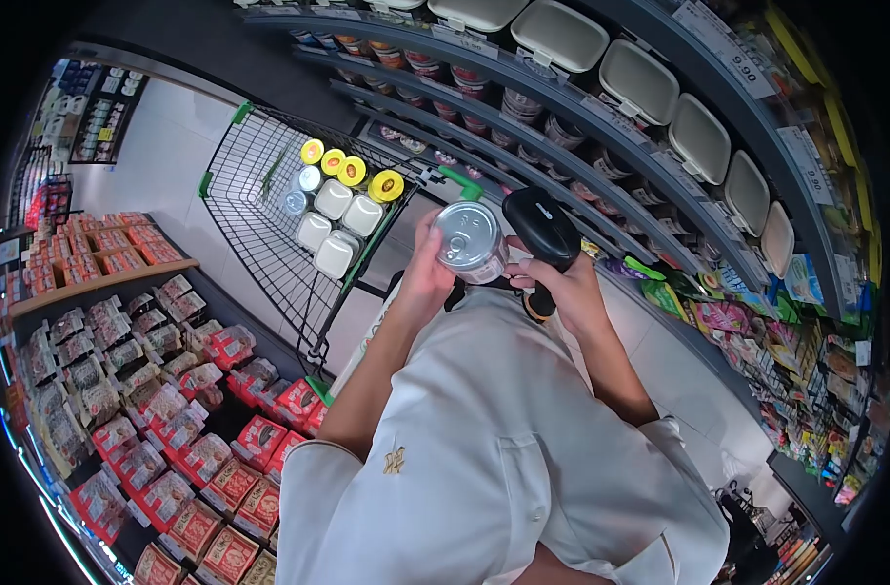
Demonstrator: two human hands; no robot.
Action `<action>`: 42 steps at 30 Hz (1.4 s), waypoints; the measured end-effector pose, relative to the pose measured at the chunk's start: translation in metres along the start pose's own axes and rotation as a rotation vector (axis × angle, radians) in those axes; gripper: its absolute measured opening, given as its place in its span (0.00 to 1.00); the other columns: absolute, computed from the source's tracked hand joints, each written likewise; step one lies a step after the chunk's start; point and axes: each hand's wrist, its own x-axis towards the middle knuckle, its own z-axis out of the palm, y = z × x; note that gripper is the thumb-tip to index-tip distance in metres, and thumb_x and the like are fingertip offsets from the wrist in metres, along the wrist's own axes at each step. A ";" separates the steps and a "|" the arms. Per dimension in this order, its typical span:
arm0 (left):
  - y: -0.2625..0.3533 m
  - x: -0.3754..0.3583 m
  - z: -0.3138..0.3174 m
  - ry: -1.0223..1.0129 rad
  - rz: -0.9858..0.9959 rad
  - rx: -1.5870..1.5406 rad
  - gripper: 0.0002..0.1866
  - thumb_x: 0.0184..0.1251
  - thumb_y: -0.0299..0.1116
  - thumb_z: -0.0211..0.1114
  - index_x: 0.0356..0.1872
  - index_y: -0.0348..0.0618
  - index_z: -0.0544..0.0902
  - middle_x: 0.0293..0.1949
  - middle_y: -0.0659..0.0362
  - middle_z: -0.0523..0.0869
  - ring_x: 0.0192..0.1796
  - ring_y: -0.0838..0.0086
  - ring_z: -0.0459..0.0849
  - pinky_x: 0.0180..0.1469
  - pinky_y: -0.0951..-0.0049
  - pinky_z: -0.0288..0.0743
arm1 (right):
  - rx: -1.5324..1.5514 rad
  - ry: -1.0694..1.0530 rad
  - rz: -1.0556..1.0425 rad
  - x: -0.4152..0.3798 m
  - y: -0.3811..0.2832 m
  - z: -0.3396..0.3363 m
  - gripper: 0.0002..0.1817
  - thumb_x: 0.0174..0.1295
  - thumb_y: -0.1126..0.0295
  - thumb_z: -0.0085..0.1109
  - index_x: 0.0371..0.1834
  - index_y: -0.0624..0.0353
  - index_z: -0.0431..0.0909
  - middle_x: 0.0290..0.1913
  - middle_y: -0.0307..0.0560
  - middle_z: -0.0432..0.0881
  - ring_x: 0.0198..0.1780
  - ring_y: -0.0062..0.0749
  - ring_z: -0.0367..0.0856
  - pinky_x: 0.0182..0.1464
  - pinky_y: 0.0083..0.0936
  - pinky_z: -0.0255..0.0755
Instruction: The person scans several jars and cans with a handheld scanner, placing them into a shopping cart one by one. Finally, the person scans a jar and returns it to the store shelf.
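Observation:
My left hand (424, 278) is wrapped round the side of a can (470, 242) with a silver pull-tab lid, tilted so that its top faces me. In my right hand (570, 294) is a black handheld scanner (542, 228), gripped by its handle with the head pointing up and away. The scanner's head is close beside the can. Just beyond my left hand stands a wire shopping cart (253, 200) with green corners. It holds several yellow-lidded tubs (351, 171), several white-lidded boxes (334, 200) and two round containers (309, 178).
Shelves (601, 127) of lidded boxes and cups with price labels run along the right. Bagged snacks (728, 317) hang lower on that side. Stepped displays of red packages (255, 439) and a ledge of orange boxes (123, 261) fill the left. Pale floor tiles (177, 127) lie past the cart.

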 end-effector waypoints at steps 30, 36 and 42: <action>0.135 0.119 -0.601 1.214 0.299 0.080 0.26 0.68 0.49 0.72 0.54 0.39 0.76 0.42 0.57 0.85 0.42 0.74 0.82 0.49 0.69 0.75 | -0.192 -0.162 0.576 0.077 0.099 0.196 0.23 0.63 0.82 0.58 0.63 0.70 0.75 0.56 0.54 0.86 0.47 0.43 0.92 0.44 0.30 0.87; 0.094 0.141 -0.681 1.208 0.153 -0.026 0.32 0.68 0.54 0.71 0.59 0.37 0.75 0.50 0.51 0.86 0.50 0.68 0.84 0.53 0.65 0.75 | -0.018 -0.113 0.598 0.082 0.101 0.196 0.34 0.58 0.89 0.53 0.72 0.71 0.63 0.56 0.68 0.83 0.49 0.58 0.90 0.51 0.43 0.88; 0.061 0.150 -0.715 1.153 0.019 -0.035 0.17 0.79 0.50 0.59 0.36 0.48 0.80 0.20 0.67 0.76 0.20 0.78 0.72 0.23 0.76 0.65 | 0.002 -0.082 0.526 0.085 0.109 0.200 0.35 0.58 0.90 0.55 0.73 0.71 0.63 0.57 0.67 0.83 0.51 0.57 0.89 0.54 0.45 0.86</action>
